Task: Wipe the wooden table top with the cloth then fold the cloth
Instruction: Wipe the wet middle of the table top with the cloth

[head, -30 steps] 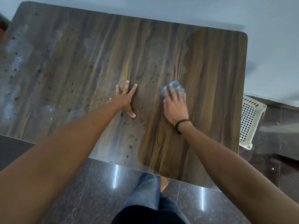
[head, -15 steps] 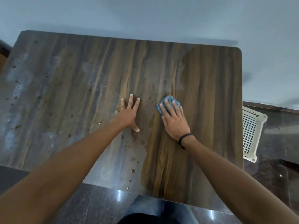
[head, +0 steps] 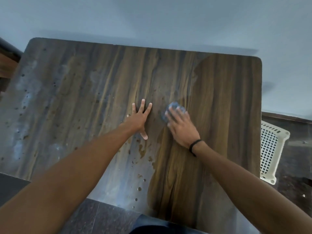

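Right hand [head: 182,127] lies flat over the bunched blue cloth [head: 174,105], fingers straight, pressing it onto the surface [head: 228,98] mid-table. The cloth sits where the darker, clean right strip meets the dusty, spotted left part. Left hand [head: 139,119] is splayed wide, palm down just beside it, likely bracing the lean. Wiping looks about a third done; folding not yet begun.

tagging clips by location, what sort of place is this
Probably a room in a home: a wooden table against a plain wall, a polished stone floor, and a white plastic basket beside it.
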